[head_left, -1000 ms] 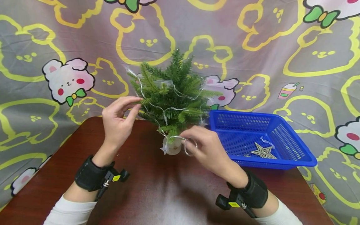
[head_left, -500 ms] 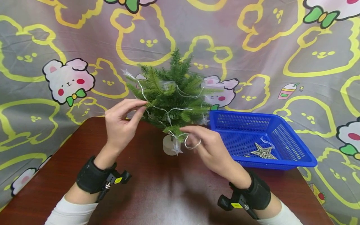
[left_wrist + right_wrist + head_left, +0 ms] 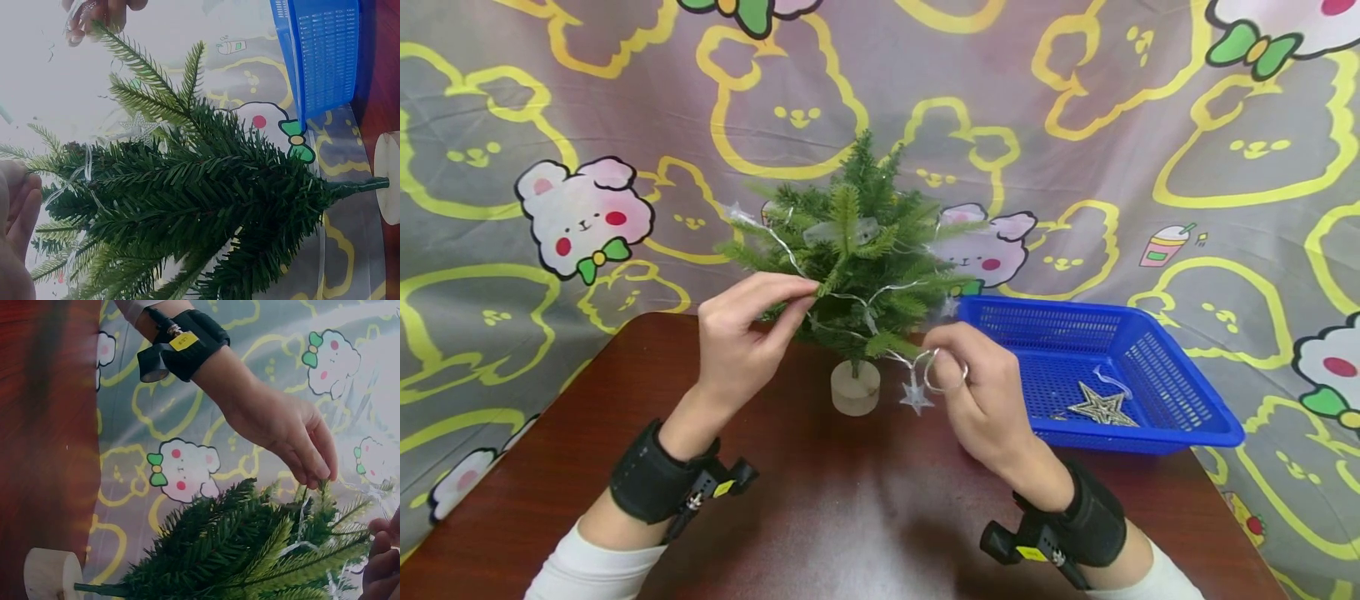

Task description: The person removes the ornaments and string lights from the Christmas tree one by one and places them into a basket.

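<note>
Lights (image 3: 916,396) sloping down from upright tree (image 3: 883,262) to nearer right hand (image 3: 985,387), gripped there at a loop, with branch tip (image 3: 825,284) pinched in left hand (image 3: 737,333).

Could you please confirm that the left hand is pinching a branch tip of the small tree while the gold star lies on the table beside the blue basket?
Not quite: the gold star lies inside the blue basket, not beside it, as the head view shows. The left hand is indeed pinching a branch tip of the small tree.
</note>
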`<state>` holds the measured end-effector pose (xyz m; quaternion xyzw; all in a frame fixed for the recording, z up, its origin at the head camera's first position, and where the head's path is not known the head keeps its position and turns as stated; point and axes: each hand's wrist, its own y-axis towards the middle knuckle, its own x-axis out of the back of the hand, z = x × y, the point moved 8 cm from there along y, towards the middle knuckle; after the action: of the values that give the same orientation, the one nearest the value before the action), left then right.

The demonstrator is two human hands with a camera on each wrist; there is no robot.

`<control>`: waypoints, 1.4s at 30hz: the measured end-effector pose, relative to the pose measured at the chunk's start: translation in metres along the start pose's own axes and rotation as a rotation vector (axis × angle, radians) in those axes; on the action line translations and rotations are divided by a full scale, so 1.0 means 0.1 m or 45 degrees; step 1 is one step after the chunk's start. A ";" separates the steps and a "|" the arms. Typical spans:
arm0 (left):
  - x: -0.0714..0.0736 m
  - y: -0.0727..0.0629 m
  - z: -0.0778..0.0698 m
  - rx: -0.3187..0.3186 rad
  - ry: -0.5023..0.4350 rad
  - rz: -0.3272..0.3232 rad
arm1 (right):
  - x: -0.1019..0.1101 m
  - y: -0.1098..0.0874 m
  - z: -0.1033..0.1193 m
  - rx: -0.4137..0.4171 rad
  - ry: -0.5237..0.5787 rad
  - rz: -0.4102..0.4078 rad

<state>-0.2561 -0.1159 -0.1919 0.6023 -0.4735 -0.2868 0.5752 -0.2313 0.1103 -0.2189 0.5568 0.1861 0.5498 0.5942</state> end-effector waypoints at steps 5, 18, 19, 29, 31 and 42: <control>-0.04 0.00 -0.04 0.009 -0.003 0.009 | 0.07 -0.01 0.08 0.009 -0.079 -0.084; -0.09 0.00 -0.10 -0.021 -0.016 0.011 | 0.18 -0.04 0.41 0.154 -0.124 -0.188; -0.09 0.00 -0.11 -0.026 -0.014 0.014 | 0.17 -0.04 0.42 0.154 -0.105 -0.172; -0.11 0.02 -0.14 -0.026 0.012 0.034 | 0.01 -0.03 0.46 0.180 0.123 -0.049; -0.11 0.02 -0.14 -0.036 0.026 0.033 | -0.01 -0.05 0.45 0.182 0.134 -0.056; -0.07 0.02 -0.13 -0.008 0.025 0.029 | -0.17 -0.11 0.36 0.090 0.355 0.009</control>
<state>-0.2475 -0.1039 -0.1887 0.5977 -0.4739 -0.2758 0.5849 -0.2018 0.0811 -0.2234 0.4964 0.2842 0.6169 0.5407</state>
